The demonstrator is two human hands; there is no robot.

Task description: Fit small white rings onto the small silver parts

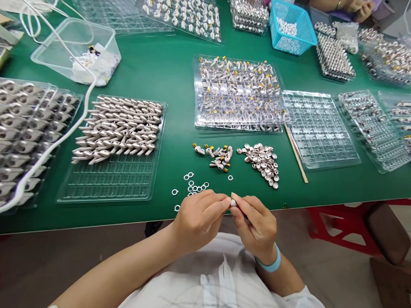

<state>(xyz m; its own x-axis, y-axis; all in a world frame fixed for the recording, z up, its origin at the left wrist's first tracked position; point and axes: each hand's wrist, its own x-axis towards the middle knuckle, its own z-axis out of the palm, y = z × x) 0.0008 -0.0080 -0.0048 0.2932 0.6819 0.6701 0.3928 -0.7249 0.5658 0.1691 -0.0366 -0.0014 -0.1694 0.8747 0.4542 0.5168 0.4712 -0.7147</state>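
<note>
My left hand (202, 217) and my right hand (255, 222) meet at the table's front edge, fingertips pinched on one small rounded silvery cap (233, 202). Part of it is hidden by the fingers. Just left of my left hand lie several thin white rings (194, 189), some partly covered by it. Beyond my hands is a small heap of earbud-like pieces with gold-coloured tabs (221, 157). To its right lies a pile of small round silvery caps (263, 162). A single white ring (230, 177) rests between them.
A filled clear tray stack (199, 122) stands behind the heaps. At left are a tray of silvery shells (119, 128), a clear bin (71, 37) and a white cable (58, 141). A wooden stick (297, 154) lies right. Another person's hands (358, 8) show behind a blue basket (294, 43).
</note>
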